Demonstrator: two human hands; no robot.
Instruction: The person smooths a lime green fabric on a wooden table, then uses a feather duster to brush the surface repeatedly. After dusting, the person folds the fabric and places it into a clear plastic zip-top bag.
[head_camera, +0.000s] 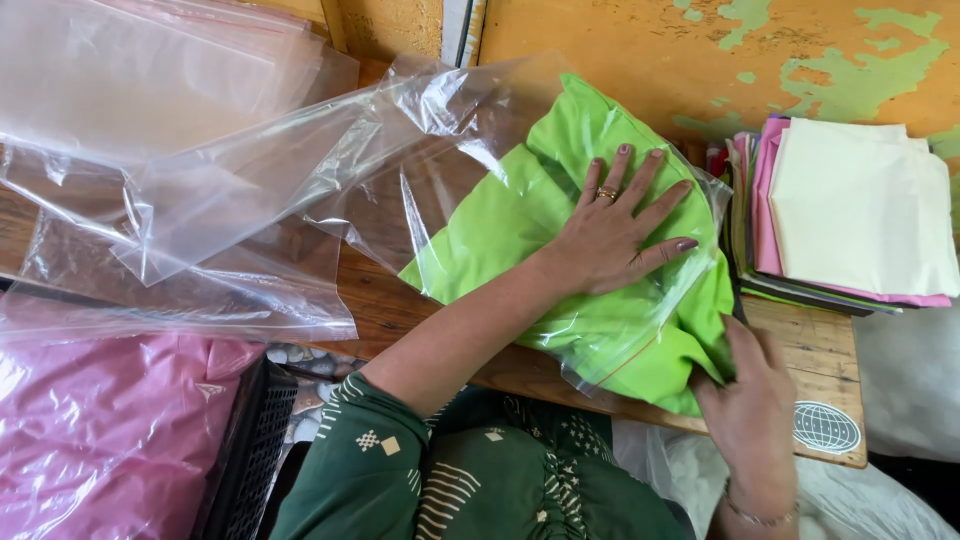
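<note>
Cloth (600, 330), green and half inside a clear bag (430, 190), lies under the left hand (615, 235), fingers spread flat, while the right hand (750, 410) pinches its near corner; firm pressing should keep folds neat on the wooden counter (810, 345) by a peeling yellow wall (640, 50).

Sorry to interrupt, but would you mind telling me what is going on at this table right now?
A person is working a folded lime-green cloth into a clear plastic bag on a wooden table. The left hand lies flat, fingers spread, on the bagged part. The right hand grips the cloth's near corner, which sticks out of the bag's mouth. More clear empty bags lie to the left, and a stack of folded cloths, cream on top, sits to the right.
</note>
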